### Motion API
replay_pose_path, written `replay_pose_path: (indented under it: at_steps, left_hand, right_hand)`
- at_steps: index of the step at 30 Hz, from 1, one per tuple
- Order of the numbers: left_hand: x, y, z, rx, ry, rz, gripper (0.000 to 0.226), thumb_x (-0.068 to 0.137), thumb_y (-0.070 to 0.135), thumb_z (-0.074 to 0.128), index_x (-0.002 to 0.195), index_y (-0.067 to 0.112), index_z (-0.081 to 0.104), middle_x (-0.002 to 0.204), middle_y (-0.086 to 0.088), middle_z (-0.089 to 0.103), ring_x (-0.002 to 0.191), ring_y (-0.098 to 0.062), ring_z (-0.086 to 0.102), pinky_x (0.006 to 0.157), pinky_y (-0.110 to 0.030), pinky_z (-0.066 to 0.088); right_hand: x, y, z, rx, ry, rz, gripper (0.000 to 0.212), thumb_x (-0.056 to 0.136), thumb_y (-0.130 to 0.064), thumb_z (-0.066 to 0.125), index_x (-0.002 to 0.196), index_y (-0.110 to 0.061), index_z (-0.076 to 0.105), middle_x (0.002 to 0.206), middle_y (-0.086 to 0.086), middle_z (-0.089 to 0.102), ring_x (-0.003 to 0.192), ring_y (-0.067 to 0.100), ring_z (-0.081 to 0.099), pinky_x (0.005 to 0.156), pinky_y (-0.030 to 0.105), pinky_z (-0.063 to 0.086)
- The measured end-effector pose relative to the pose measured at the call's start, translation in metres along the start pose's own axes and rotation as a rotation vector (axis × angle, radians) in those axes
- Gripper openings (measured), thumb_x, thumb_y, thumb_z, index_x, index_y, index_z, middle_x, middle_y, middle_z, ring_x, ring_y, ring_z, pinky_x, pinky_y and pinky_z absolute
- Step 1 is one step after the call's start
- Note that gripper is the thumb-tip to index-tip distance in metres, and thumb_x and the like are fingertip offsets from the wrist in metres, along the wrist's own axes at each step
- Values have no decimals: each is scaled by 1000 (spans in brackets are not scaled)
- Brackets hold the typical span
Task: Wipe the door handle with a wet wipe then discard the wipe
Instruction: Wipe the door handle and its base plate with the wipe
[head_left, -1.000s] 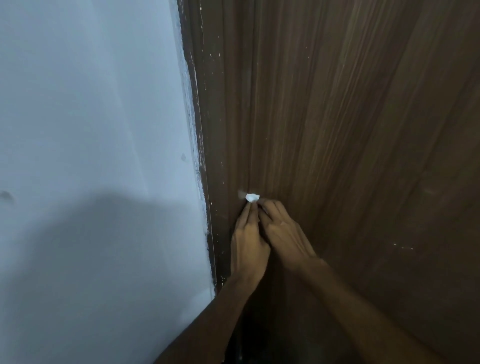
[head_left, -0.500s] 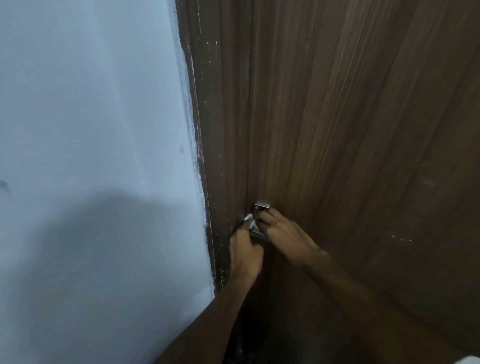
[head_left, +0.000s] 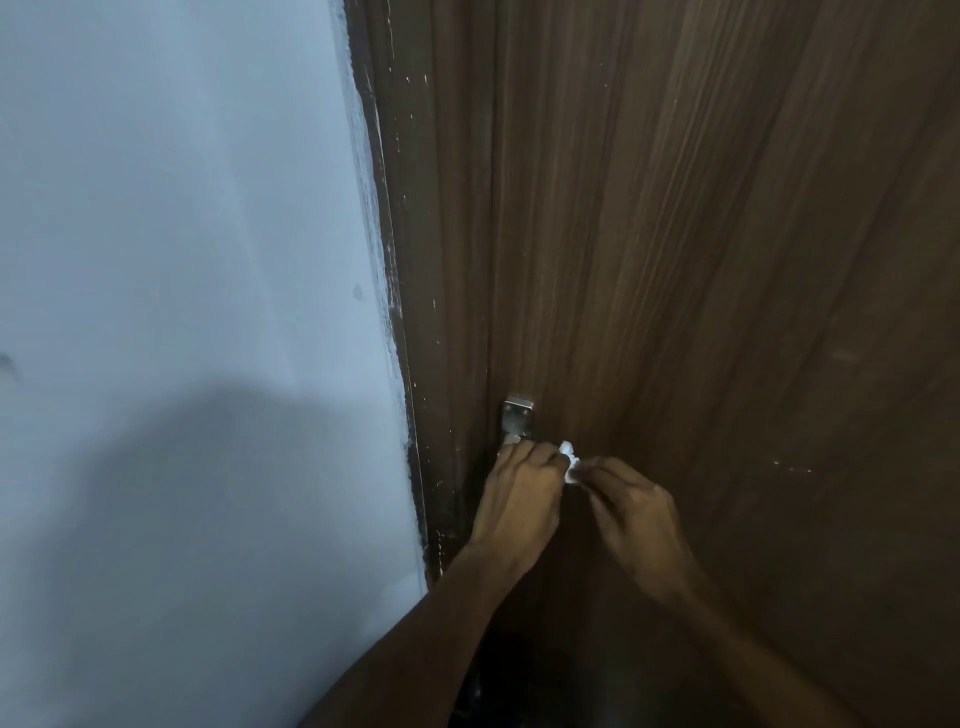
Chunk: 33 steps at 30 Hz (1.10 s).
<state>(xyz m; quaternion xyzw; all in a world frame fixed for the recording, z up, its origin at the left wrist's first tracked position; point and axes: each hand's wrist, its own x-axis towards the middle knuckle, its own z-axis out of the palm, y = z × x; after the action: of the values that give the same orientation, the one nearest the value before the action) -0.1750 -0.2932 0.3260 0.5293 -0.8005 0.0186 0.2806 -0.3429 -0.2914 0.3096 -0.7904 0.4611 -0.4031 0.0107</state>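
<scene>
A metal door handle (head_left: 517, 418) with a square plate is fixed to the dark wooden door (head_left: 701, 260); only its plate and neck show. My left hand (head_left: 519, 499) is curled over the lever just below the plate and hides it. A small crumpled white wet wipe (head_left: 570, 461) sits between my two hands, to the right of the handle. My right hand (head_left: 636, 514) pinches the wipe's lower edge with its fingertips. Whether the left fingers also touch the wipe is unclear.
A pale blue-white wall (head_left: 182, 312) fills the left half, meeting the dark door frame (head_left: 410, 415) with smeared paint along its edge. My shadow falls on the lower wall. The door surface fills the whole right side.
Both hands have dropped below the plate, baring it. The wipe went from the top of the handle down to its right side, and my right hand has drawn away to the right.
</scene>
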Motion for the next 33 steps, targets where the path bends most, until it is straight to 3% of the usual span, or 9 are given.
replay_pose_path:
  at_steps: [5,8,11,14,17,21,24,29,33]
  left_hand:
    - [-5,9,-2,167,-19,101,41,66,10,90,105,15,77,101,-4,77,93,-22,74,86,-36,62]
    - [-10,-1,-4,219,-17,16,44,62,14,94,104,14,79,101,-7,79,93,-24,76,91,-39,61]
    - [-16,-16,-6,168,-8,-35,43,71,11,91,112,10,78,111,-10,79,101,-28,76,95,-43,59]
    - [-25,-21,0,119,-33,57,53,75,8,86,126,10,72,127,-11,74,117,-29,70,104,-44,54]
    - [-25,-19,2,52,-43,104,59,82,4,77,139,11,62,141,-10,66,130,-26,62,115,-43,44]
    - [-23,-26,-3,49,-58,-16,65,91,9,70,151,16,49,156,-7,53,145,-23,48,123,-46,31]
    - [-27,-36,-4,36,-30,-180,69,92,16,71,155,16,44,156,-7,53,145,-24,47,123,-44,30]
    - [-35,-41,3,-29,-26,-317,59,99,21,64,154,15,45,155,-8,53,138,-25,53,117,-35,41]
    - [-31,-39,1,-137,-16,-427,48,102,27,60,148,16,50,146,-8,58,121,-25,65,104,-33,52]
  right_hand:
    - [-2,-11,18,347,214,521,16,87,-2,74,86,-17,78,87,-10,75,84,1,70,73,7,50]
    - [2,-21,41,649,370,842,12,86,-5,78,85,-17,76,80,-3,77,77,8,73,68,19,53]
    - [4,-32,59,998,512,946,10,88,-1,76,98,-3,75,90,17,78,84,23,75,75,33,59]
    - [2,-34,65,1131,564,1011,18,89,-1,75,107,2,74,100,19,78,92,28,76,76,30,60]
    - [0,-31,59,1016,504,949,17,88,0,76,104,-3,77,95,15,79,90,26,76,78,33,60]
    - [3,-29,43,383,315,644,14,87,-10,79,95,-20,80,90,-6,79,84,7,73,76,16,52]
    - [15,-35,40,3,169,341,16,85,-5,78,99,-13,81,95,0,79,90,19,67,80,28,49]
    - [58,-51,58,-127,-93,138,14,90,-6,74,103,-4,77,103,15,74,89,30,71,81,31,51]
    - [69,-53,64,-214,-186,17,41,90,-5,74,129,-9,63,133,13,59,100,22,69,81,27,56]
